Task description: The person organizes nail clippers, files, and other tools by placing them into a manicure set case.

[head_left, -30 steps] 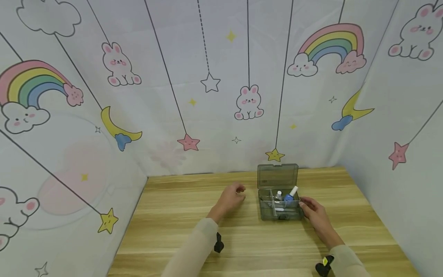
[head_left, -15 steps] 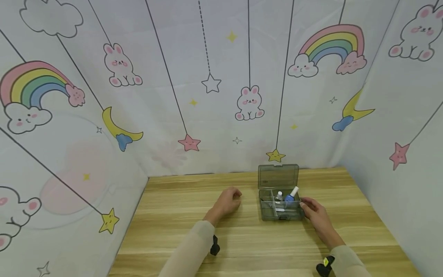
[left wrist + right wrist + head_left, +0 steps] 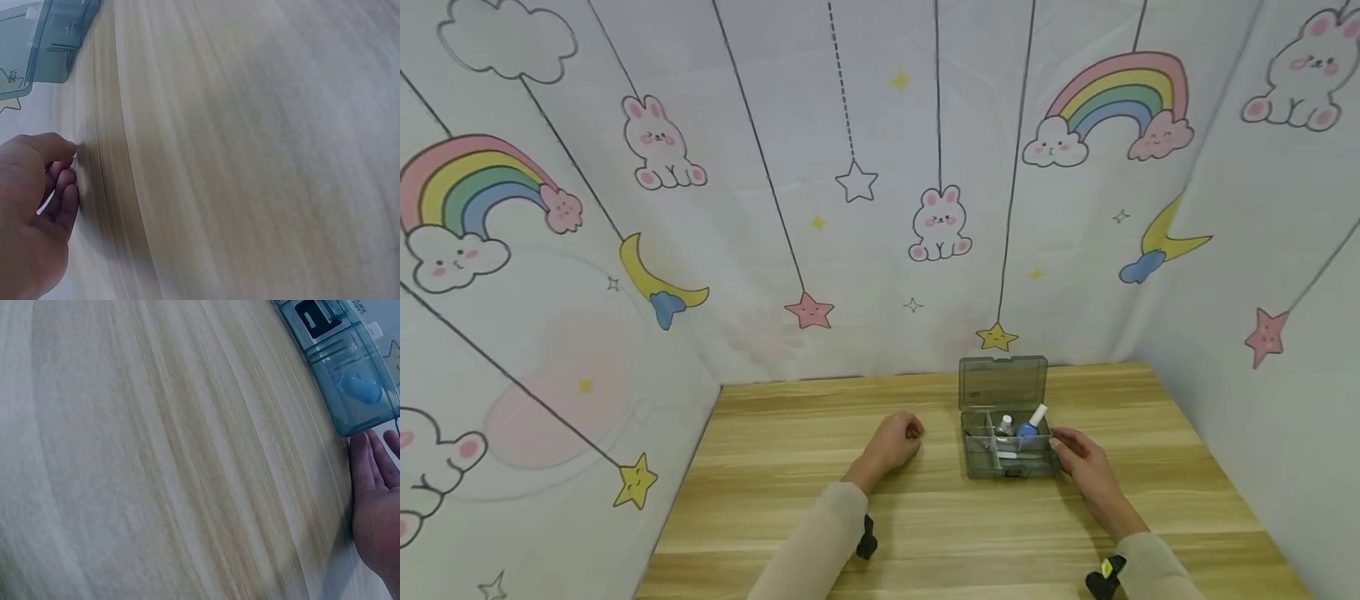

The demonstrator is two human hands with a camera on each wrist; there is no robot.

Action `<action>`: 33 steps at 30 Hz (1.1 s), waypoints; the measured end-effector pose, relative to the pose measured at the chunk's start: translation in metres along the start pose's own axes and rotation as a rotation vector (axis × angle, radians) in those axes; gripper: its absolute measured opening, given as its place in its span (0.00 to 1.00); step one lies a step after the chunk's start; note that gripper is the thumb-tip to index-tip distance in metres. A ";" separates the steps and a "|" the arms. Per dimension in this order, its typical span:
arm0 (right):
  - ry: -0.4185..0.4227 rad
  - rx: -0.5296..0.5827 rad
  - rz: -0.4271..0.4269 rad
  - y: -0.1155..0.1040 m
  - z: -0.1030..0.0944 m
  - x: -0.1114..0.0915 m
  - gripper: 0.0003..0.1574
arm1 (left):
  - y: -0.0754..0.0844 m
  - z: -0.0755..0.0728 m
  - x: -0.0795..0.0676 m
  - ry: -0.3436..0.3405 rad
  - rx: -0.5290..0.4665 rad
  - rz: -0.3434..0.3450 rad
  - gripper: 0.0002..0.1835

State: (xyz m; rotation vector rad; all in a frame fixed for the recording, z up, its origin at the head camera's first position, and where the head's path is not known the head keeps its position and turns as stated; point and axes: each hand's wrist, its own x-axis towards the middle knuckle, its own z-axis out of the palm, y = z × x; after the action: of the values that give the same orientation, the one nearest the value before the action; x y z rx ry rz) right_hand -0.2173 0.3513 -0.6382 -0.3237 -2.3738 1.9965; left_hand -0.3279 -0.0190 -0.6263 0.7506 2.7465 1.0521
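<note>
A smoky translucent divided box stands on the table with its lid raised at the back. Inside its rear right compartment lean a blue nail polish bottle with a long white cap and a small clear bottle with a white cap. A thin white stick-like item lies in the front compartment. My right hand touches the box's right end, fingers extended in the right wrist view. To the left of the box, apart from it, my left hand rests on the table, fingers loosely curled, nothing visible in it.
The wood-grain table is enclosed by white cloth walls printed with rabbits, stars and rainbows. The raised lid stands close to the back wall. Black wrist devices sit under both sleeves.
My left hand has drawn slightly left and down, away from the box, and its fingers have curled a little more. The right hand and the box have stayed in place.
</note>
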 end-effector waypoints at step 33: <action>0.010 -0.020 0.000 -0.001 0.001 -0.001 0.39 | 0.054 0.002 0.003 -0.004 -0.093 0.130 0.06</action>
State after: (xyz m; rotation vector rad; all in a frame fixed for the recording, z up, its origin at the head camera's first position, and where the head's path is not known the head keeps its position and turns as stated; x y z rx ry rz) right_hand -0.2164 0.3496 -0.6375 -0.3336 -2.3897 1.9678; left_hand -0.3078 0.0177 -0.5925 0.9264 2.6551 1.1922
